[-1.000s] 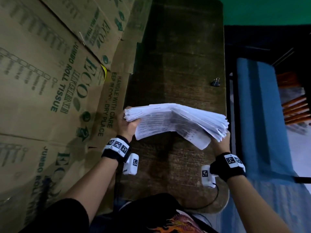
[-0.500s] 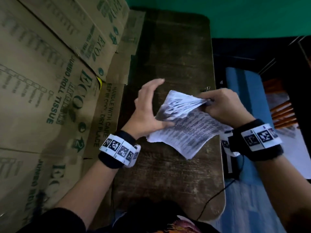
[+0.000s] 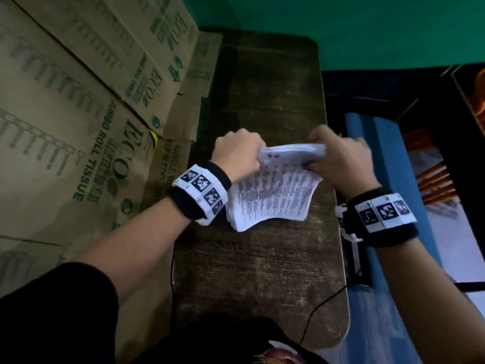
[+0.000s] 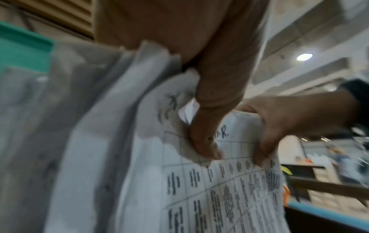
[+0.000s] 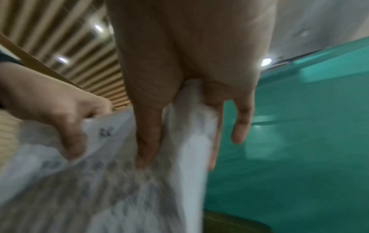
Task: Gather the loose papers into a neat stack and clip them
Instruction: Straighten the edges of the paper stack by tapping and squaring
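Note:
A stack of printed papers (image 3: pixel 275 198) stands tilted on the dark wooden table (image 3: pixel 262 271), its top edge held up. My left hand (image 3: pixel 237 153) grips the stack's upper left corner, thumb on the printed face (image 4: pixel 205 148). My right hand (image 3: pixel 338 158) grips the upper right part, thumb in front and fingers behind the sheets (image 5: pixel 191 126). The paper stack (image 4: pixel 219 197) shows a printed table with handwriting at the top. The binder clip is not visible; my right hand covers the spot where it lay.
Stacked cardboard boxes (image 3: pixel 78 127) line the table's left side. A green wall (image 3: pixel 367 30) closes the far end. A blue surface (image 3: pixel 393 206) runs along the right edge, with a dark frame and orange rods (image 3: pixel 435 185) beyond. A black cable (image 3: pixel 322 306) crosses the table's near right corner.
The papers went from a flat fan held between both hands to an upright bundle on the table. My left hand, open half a second ago, now grips the top left corner.

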Motion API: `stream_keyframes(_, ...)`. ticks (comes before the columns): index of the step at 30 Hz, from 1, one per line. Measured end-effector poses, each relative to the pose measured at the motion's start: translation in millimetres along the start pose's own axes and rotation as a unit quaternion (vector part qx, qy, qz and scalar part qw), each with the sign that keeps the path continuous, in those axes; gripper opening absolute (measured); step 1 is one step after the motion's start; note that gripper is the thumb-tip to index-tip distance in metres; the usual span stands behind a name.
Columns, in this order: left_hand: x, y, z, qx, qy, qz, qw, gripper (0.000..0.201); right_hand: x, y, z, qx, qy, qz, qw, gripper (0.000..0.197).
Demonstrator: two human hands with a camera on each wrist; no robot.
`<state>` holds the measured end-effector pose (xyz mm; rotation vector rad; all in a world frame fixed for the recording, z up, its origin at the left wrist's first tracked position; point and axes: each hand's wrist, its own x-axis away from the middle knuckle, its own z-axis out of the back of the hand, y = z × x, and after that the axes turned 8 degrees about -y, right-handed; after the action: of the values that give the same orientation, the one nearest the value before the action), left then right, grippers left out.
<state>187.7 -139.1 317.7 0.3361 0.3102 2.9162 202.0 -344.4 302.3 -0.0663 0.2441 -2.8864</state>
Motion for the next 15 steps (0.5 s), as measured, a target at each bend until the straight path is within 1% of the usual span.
stream_keyframes(1, -2.3, -12.7, 0.6, 0.031, 0.007, 0.012, 0.999, 0.01, 2.4, 18.5, -6.8, -0.049, 0.025, -0.031, 0.998, 0.054)
stream_keyframes(2, -4.4, -26.5, 1.2, 0.072, 0.009, 0.028, 0.997, 0.01, 6.5, 33.5, -14.2, -0.131, 0.042, -0.054, 0.989, 0.061)
stream_keyframes(3, -6.7, -42.4, 0.8, 0.125, 0.006, 0.044, 0.991, 0.012, 10.4, 47.1, -25.8, -0.232, 0.044, -0.069, 0.969, 0.071)
stream_keyframes(4, -8.2, -59.4, -0.2, 0.186, 0.008, 0.055, 0.981, 0.016, 15.7, 57.1, -41.6, -0.331, 0.029, -0.084, 0.94, 0.082)
stream_keyframes(5, -8.3, -75.2, -2.3, 0.252, 0.013, 0.062, 0.966, 0.018, 22.0, 64.9, -59.1, -0.409, -0.002, -0.099, 0.907, 0.093)
stream_keyframes(7, -3.2, -97.8, -7.8, 0.381, 0.029, 0.069, 0.922, 0.025, 34.0, 76.4, -96.6, -0.543, -0.078, -0.128, 0.826, 0.114)
stream_keyframes(8, 0.3, -105.4, -12.1, 0.433, 0.033, 0.068, 0.898, 0.025, 38.8, 80.6, -116.3, -0.596, -0.109, -0.13, 0.785, 0.117)
stream_keyframes(9, 5.0, -109.1, -16.3, 0.471, 0.035, 0.068, 0.879, 0.023, 42.9, 84.0, -134.9, -0.641, -0.13, -0.127, 0.745, 0.115)
stream_keyframes(11, 13.9, -112.1, -26.3, 0.516, 0.038, 0.065, 0.853, 0.016, 47.2, 82.5, -154.2, -0.721, -0.153, -0.117, 0.666, 0.103)
stream_keyframes(12, 17.9, -111.9, -32.3, 0.537, 0.043, 0.059, 0.841, 0.016, 47.9, 75.0, -154.3, -0.745, -0.15, -0.108, 0.641, 0.092)
stream_keyframes(13, 21.1, -112.8, -39.4, 0.553, 0.052, 0.061, 0.829, 0.017, 45.2, 70.0, -153.9, -0.754, -0.142, -0.099, 0.634, 0.081)
stream_keyframes(14, 23.6, -114.0, -47.0, 0.57, 0.062, 0.062, 0.817, 0.017, 41.8, 65.2, -152.1, -0.754, -0.13, -0.088, 0.638, 0.071)
stream_keyframes(15, 26.3, -116.0, -54.7, 0.581, 0.072, 0.069, 0.808, 0.017, 36.3, 61.0, -148.1, -0.745, -0.115, -0.086, 0.651, 0.064)
